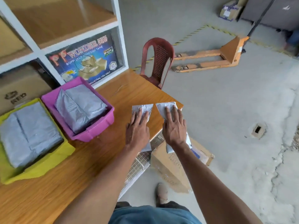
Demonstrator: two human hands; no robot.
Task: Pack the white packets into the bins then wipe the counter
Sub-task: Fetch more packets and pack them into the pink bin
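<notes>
Two white packets lie at the right edge of the wooden counter (90,160). My left hand (137,128) presses flat on the left packet (142,108). My right hand (174,126) presses flat on the right packet (165,105), which hangs partly over the counter's edge. Fingers of both hands are straight. A pink bin (100,128) and a yellow bin (53,159) stand on the left of the counter, each filled with grey-white packets (79,105).
A white shelf unit (119,38) with a tape poster rises behind the bins. A red plastic chair (157,60) stands past the counter's far corner. A cardboard box (171,167) sits on the floor below the edge. An orange pallet jack (215,57) lies further right.
</notes>
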